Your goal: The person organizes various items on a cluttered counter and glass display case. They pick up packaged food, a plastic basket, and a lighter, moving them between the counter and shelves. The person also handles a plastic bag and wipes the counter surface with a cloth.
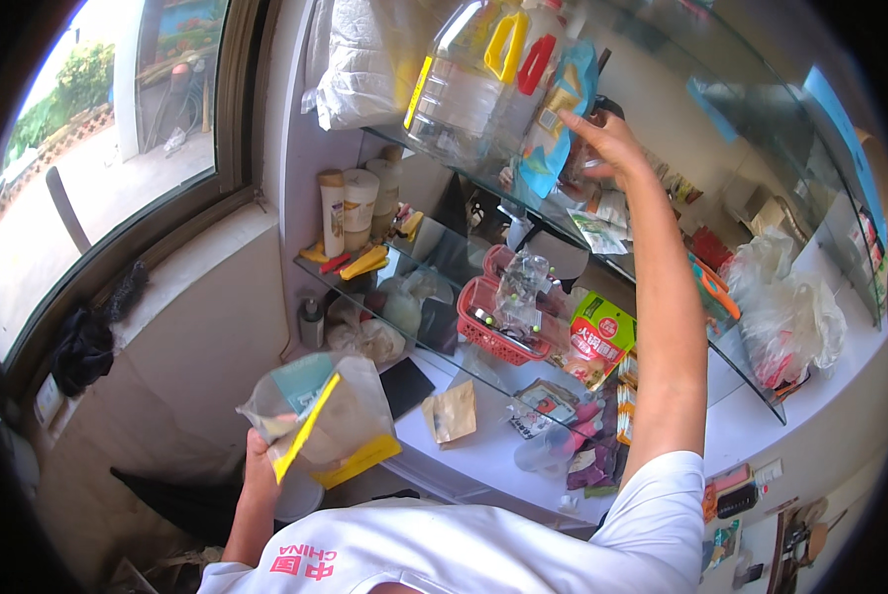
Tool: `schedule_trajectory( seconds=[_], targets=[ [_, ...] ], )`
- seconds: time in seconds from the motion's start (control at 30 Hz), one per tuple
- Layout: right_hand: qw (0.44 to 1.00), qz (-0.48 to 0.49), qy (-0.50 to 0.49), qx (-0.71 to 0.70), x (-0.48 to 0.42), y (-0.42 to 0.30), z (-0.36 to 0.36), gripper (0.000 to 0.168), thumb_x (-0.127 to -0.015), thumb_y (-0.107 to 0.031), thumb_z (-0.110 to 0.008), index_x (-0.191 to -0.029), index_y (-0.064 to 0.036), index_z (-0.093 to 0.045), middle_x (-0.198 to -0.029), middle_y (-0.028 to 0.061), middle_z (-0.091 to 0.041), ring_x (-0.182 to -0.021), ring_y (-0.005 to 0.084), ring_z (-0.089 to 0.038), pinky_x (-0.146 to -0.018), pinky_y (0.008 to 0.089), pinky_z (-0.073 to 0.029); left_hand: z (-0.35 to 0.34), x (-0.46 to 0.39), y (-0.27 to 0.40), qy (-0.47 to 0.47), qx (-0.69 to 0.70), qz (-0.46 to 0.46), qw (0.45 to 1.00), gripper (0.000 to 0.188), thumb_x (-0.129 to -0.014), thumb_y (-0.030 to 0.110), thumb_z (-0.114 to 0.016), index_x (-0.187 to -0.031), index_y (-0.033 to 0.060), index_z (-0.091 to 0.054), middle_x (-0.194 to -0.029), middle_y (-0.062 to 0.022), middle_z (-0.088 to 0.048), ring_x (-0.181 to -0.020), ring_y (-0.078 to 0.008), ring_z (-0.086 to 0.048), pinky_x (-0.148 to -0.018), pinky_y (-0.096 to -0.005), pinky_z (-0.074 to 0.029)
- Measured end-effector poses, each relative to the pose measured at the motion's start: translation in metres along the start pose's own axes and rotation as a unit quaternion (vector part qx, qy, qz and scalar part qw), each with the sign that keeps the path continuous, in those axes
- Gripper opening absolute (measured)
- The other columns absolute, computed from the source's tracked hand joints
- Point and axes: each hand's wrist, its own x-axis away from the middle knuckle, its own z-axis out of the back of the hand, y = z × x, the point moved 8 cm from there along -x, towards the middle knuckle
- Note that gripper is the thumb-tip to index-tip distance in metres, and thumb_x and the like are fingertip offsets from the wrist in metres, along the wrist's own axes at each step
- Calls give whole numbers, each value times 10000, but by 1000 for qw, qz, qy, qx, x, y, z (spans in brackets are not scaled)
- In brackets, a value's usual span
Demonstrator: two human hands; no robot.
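Note:
My left hand [264, 454] is low at the left, gripping a translucent plastic bag [362, 412] with yellow edges and a teal printed panel. My right hand [613, 148] reaches up to the upper glass shelf, its fingers apart. One fingertip meets or nearly meets a blue packet [555, 165] that stands tilted there. Beside that packet are a clear plastic jug with a yellow handle [451, 100] and another jug with a red handle [536, 63]. Small sachets [598, 229] lie below my right hand. Part of the hand's far side is hidden.
On the lower glass shelf sit a red plastic basket [492, 338], a green and red food pouch [598, 334] and several bottles [332, 211]. A crumpled plastic bag [782, 312] lies at the right. Glass shelf edges [451, 367] jut towards me. A window frame [239, 96] borders the left.

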Motion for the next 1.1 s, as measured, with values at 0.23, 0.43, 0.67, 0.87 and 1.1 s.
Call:
schedule_trajectory(
  seconds=[0.23,0.43,0.67,0.87,1.1],
  targets=[
    [976,150,147,-58,63,-34,35,831,-737,-459,-666,-1321,21,-318,-1217,148,-489,-1051,217,-516,-800,342,-483,-40,-55,63,-8,5,-57,998,242,-783,198,-657,-994,95,-599,-830,60,-551,-709,-18,-487,-504,-176,-344],
    [922,173,-149,-313,178,-38,-54,926,-695,-379,-748,-1353,34,-245,-1299,214,-409,-1096,236,-498,-885,312,-444,-75,-85,111,-45,-54,-69,995,240,-820,266,-612,-952,66,-588,-767,53,-546,-634,-10,-479,-482,-172,-334],
    [864,38,-323,-383,223,6,-139,807,-707,-333,-749,-1296,29,-332,-1277,148,-441,-1152,212,-453,-972,343,-365,-131,-81,120,-110,35,-30,993,256,-824,267,-632,-982,69,-593,-826,-5,-594,-718,-59,-549,-521,-208,-425],
    [829,-32,-284,-481,230,41,-152,456,-789,-139,-674,-1186,-16,-488,-1130,66,-566,-1046,140,-519,-920,290,-394,-165,-77,104,-138,40,20,989,322,-798,306,-671,-1009,73,-600,-854,-6,-613,-754,-73,-578,-544,-202,-451],
    [817,-91,-252,-510,239,85,-169,376,-798,-77,-643,-1159,-63,-536,-1091,36,-590,-1032,142,-526,-911,299,-394,-164,-87,68,-198,58,35,978,437,-787,387,-660,-1073,68,-577,-948,-33,-623,-832,-101,-592,-643,-255,-502]
  ],
)
